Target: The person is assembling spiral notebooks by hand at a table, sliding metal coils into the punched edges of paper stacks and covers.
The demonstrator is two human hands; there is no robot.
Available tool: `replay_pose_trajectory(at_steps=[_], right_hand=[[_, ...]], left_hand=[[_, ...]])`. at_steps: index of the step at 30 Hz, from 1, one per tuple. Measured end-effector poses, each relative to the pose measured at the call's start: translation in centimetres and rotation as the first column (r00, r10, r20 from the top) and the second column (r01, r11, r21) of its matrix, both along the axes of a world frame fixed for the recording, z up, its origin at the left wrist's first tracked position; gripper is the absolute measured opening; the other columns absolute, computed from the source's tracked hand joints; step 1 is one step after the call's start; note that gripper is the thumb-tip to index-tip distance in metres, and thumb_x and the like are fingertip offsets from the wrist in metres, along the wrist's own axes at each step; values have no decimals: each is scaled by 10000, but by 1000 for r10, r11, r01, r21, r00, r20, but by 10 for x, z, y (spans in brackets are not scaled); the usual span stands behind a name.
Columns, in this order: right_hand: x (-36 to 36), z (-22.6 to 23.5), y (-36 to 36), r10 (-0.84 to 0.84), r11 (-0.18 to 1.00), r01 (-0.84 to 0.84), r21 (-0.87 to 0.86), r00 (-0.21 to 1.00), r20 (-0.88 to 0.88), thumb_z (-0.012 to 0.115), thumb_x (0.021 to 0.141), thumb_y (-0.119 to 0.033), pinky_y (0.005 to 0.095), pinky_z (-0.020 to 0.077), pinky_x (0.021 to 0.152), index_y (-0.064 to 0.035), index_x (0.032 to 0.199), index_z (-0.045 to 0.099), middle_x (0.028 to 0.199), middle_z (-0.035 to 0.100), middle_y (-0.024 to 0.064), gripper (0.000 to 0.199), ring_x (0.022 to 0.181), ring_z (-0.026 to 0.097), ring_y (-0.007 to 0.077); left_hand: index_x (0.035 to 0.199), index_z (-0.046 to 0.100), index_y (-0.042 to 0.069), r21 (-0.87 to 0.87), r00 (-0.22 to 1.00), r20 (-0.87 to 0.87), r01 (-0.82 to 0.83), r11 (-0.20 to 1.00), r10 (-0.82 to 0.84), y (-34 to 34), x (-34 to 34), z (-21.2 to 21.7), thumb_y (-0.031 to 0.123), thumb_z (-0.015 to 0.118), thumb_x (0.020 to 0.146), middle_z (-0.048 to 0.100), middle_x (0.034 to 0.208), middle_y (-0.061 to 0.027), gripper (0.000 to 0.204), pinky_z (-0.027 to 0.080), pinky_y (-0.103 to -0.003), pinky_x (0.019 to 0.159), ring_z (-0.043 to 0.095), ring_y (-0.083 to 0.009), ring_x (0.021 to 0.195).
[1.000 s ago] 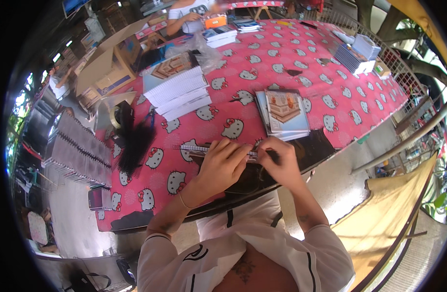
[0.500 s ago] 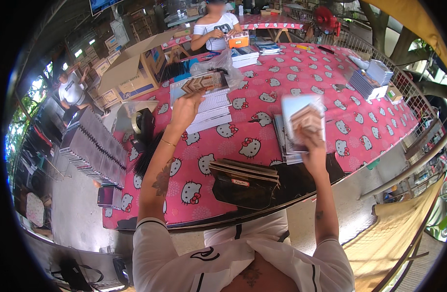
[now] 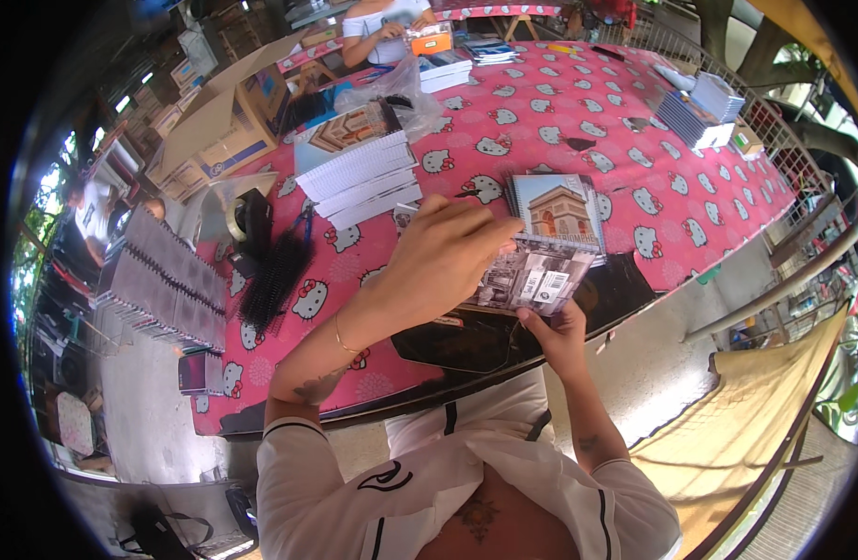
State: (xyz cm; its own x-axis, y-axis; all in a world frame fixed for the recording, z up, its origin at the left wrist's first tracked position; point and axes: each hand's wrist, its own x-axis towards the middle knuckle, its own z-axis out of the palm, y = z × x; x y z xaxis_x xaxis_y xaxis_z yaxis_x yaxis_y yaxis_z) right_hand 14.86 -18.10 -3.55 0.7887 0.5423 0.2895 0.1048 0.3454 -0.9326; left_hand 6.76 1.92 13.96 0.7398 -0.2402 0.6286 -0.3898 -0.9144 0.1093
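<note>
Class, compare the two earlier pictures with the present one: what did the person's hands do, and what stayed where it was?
Half a second ago the hands were spread apart, each lifting something. Now they have come together in front of the chest: the left hand and right hand both hold one notebook. The stack of notebooks, the white pile and the pink tablecloth stayed as they were.

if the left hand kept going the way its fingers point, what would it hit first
Most likely the spiral notebook lying on the pink tablecloth, just past the fingertips. The left hand points right and slightly away, over the printed cover that the right hand holds up. Depth is unclear, so it might pass above.
</note>
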Motion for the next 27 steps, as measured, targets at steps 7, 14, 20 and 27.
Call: replay_pose_trajectory(at_steps=[7,14,20,27], right_hand=[[-10,6,16,44,998,-44,40,999,-1,758,916,-96,320,446,1017,7,1381,489,1273,602,88,547,1162,576,164],[-26,-11,41,-59,998,56,19,981,183,799,864,-84,328,497,967,-27,1441,434,1222,636,151,685,1112,635,203],[4,-8,33,-21,993,38,-107,987,162,823,842,-74,287,496,935,-15,1299,559,1064,681,61,531,1019,636,117],[27,-6,12,-2,993,27,-116,977,211,829,838,-84,293,490,930,-5,1266,584,1129,681,76,500,1028,632,123]], left_hand=[[1200,680,67,228,958,-264,-52,972,113,-5,-13,12,150,707,883,690,996,-75,329,431,-414,900,654,-229,963],[1398,570,57,-236,876,70,-450,861,477,25,-78,-137,283,637,985,537,1452,-206,475,261,-410,1198,428,-303,1422],[1382,568,10,-930,936,-250,-303,206,248,29,-87,-191,242,609,995,554,1423,-226,452,402,-398,1091,509,-384,1326],[1090,662,31,242,408,12,-887,393,913,236,-136,-233,93,635,910,640,1078,-157,192,556,-422,799,618,-356,981]])
